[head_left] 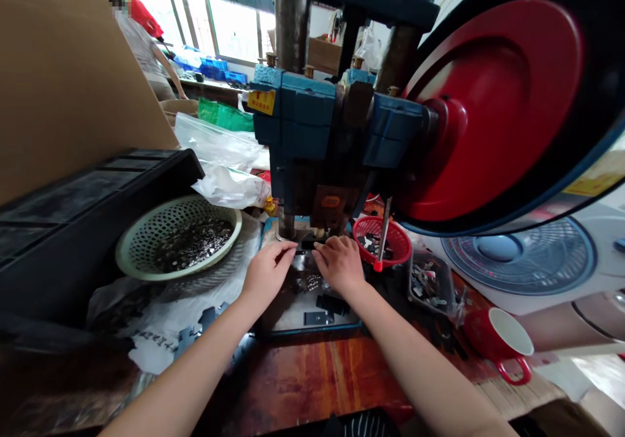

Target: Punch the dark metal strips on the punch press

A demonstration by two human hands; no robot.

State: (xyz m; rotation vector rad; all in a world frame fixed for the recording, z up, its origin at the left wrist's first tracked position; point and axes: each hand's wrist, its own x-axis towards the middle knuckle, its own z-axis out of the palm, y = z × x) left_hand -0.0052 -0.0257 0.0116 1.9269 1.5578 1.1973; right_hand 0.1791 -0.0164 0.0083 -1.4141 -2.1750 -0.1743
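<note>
Head view. Both forearms reaching forward over a reddish-brown wooden bench (312, 378) to the bed of a blue punch press (319, 121).

Left hand (267, 269): fingers curled, tips pinched on the left end of a small dark metal piece (307, 244) lying under the press tooling. Right hand (340, 262): knuckles up, fingers bent, tips at the right end of the same piece; grip itself partly hidden by the knuckles. Piece sits on the press bed, between the two hands, directly below the ram.

Metal tray (293, 320) under the hands, with loose dark stamped parts (325, 307) lying on it near the right wrist.

Left of hands: pale green perforated basket (146, 241), filled with small dark parts, resting against a black crate (73, 228). Crumpled plastic bags (229, 186) behind it.

Right of hands: small red basket (393, 245) with dark pieces, a red-tipped lever (382, 241) hanging in front of it. Clear plastic box (432, 284) of parts beside that. Red mug (502, 342), white inside, near bench edge. Large red flywheel (498, 98) on the press, upper right. Fan grille (522, 251) behind the mug.

Far left background: another person (146, 46) standing at a window bench.
</note>
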